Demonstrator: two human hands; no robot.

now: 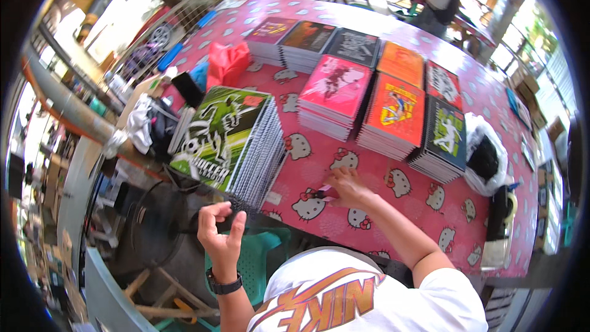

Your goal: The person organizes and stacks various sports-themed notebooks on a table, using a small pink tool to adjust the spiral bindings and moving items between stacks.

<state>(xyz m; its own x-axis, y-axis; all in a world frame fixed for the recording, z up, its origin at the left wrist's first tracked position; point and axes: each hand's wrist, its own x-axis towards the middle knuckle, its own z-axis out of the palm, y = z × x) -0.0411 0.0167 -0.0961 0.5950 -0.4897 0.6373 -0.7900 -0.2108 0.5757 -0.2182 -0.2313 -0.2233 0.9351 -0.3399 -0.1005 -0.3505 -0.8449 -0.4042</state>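
At the front left of the table, a tall stack of spiral notebooks (224, 138) with a green and black soccer cover stands close to the edge. My left hand (222, 237) is raised just in front of its near corner, thumb apart from loosely curled fingers, with nothing in it. On the pink cartoon-cat tablecloth (393, 215), right of that stack, my right hand (348, 189) is bent down with its fingers closed round a small dark and pink object (321, 195). Its kind is mostly hidden by the fingers.
Several more notebook stacks stand farther back, including a pink one (335, 89), an orange-red one (392, 110) and a black one (444, 132). A white plastic bag (485, 154) lies right of them, a red bag (227, 64) back left. A green stool (261, 258) stands below the edge.
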